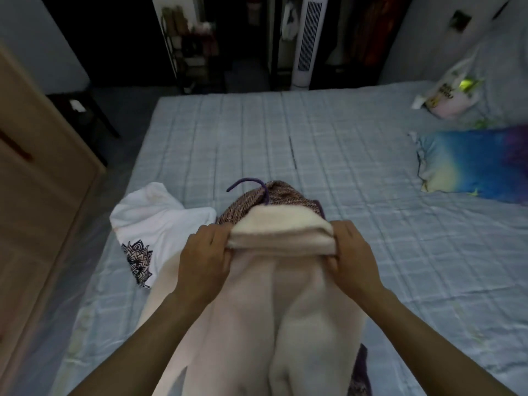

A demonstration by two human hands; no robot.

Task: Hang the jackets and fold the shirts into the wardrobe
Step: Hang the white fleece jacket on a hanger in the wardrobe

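Dim bedroom, blue checked bed (257,132)

Dark printed letters are seen on the white plastic bag (448,90) lying on the bed, but they cannot be read.

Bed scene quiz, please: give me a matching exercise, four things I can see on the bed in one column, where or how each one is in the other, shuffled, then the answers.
Things:
1. pale pink garment
2. white printed shirt
3. purple hanger
4. blue pillow

Places or states:
A. far right side of the bed
B. hook pokes out above the woven brown garment
C. top edge gripped by the left hand and right hand
D. lying crumpled to the left of the hands

Pairs: 1-C, 2-D, 3-B, 4-A
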